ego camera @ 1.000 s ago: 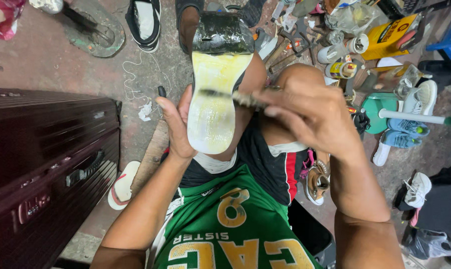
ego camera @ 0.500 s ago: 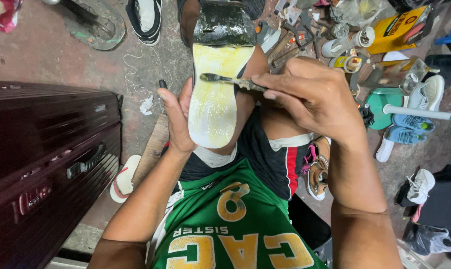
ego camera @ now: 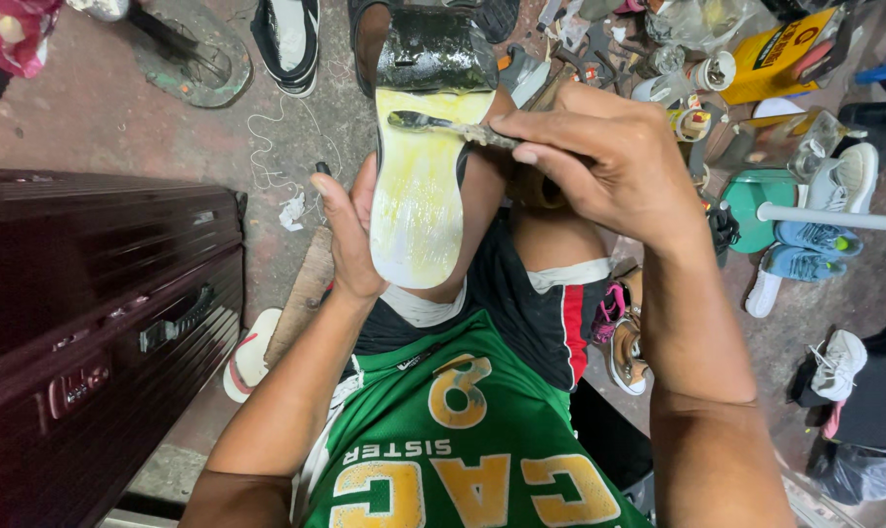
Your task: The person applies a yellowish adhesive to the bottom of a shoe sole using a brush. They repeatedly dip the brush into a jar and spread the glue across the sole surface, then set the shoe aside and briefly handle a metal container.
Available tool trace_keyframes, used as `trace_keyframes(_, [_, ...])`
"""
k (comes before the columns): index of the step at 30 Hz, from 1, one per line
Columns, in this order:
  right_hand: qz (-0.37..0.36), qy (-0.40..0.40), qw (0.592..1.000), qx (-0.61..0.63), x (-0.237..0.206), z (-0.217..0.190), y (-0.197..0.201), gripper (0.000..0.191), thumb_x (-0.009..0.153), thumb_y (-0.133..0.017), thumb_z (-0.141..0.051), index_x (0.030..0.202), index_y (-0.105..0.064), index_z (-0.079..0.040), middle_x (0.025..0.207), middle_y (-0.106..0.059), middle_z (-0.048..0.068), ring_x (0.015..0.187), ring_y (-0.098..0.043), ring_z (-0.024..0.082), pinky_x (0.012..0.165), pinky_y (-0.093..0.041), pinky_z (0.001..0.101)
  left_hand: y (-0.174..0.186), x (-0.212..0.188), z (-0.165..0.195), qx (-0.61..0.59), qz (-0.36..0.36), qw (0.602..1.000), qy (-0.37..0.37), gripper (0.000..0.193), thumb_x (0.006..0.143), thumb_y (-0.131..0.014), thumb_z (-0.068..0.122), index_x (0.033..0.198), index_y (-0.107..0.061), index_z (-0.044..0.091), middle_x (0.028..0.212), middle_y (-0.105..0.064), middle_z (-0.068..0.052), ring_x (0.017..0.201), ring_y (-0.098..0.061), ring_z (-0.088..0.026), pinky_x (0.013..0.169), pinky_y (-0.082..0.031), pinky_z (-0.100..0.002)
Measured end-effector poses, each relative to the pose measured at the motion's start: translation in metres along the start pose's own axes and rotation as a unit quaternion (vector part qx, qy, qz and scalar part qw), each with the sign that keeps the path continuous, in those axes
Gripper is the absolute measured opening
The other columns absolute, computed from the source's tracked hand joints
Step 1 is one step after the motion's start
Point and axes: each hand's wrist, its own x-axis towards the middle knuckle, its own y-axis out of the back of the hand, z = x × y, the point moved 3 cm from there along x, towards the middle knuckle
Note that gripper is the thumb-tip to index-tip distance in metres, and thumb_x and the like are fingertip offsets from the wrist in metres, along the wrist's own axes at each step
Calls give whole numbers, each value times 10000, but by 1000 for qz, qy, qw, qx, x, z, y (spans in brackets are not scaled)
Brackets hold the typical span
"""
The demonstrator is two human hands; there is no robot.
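Observation:
A shoe lies sole-up on my knee, its pale sole (ego camera: 419, 196) smeared with yellow glue and its heel part dark green. My left hand (ego camera: 350, 235) grips the sole's left edge near the toe end. My right hand (ego camera: 609, 161) holds a small glue-coated brush (ego camera: 443, 125), whose tip rests across the sole just below the dark heel.
A dark maroon suitcase (ego camera: 91, 323) fills the left side. Loose shoes and sandals lie around: a black-and-white one (ego camera: 287, 34) at the top, sneakers (ego camera: 815, 235) at the right. Glue cans, a yellow tin (ego camera: 780, 49) and tools crowd the upper right.
The brush has moved up the sole toward the dark heel end. My left hand keeps its hold on the shoe.

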Motion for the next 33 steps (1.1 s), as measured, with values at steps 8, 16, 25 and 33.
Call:
trace_keyframes(8, [-29, 39, 996, 74, 7, 1, -8, 205, 1022, -765, -114, 1227, -754, -99, 849, -623, 71, 770, -609, 187, 692, -475, 318, -1, 0, 1, 19, -7, 1000, -11, 994, 999, -165, 798, 1477, -496, -8, 1285, -666, -120, 1124, -647, -178, 991, -537, -342])
trace_keyframes(16, [-33, 9, 999, 31, 1, -5, -2, 250, 960, -760, -75, 1210, -764, -62, 801, -623, 83, 714, -581, 214, 641, -437, 345, 2, 0, 3, 7, 3, 1000, -3, 973, 1012, -169, 789, 1487, -501, 7, 1283, -664, -119, 1121, -642, -173, 973, -536, -330])
trace_keyframes(25, [-129, 16, 983, 131, -7, -33, -3, 291, 924, -634, -68, 1191, -743, -109, 858, -659, 40, 754, -707, 176, 648, -558, 319, 2, -2, 1, 9, 18, 1000, 8, 953, 1013, -193, 763, 1538, -461, 14, 1331, -641, -104, 1183, -625, -180, 1054, -506, -337])
trace_keyframes(33, [-177, 83, 978, -65, -22, -41, -6, 302, 808, -752, -287, 1090, -853, -244, 697, -619, 28, 625, -653, 200, 528, -461, 369, 9, 3, -12, -70, 16, 997, 25, 1012, 980, -245, 793, 1539, -453, -24, 1376, -636, -124, 1201, -629, -222, 1073, -505, -387])
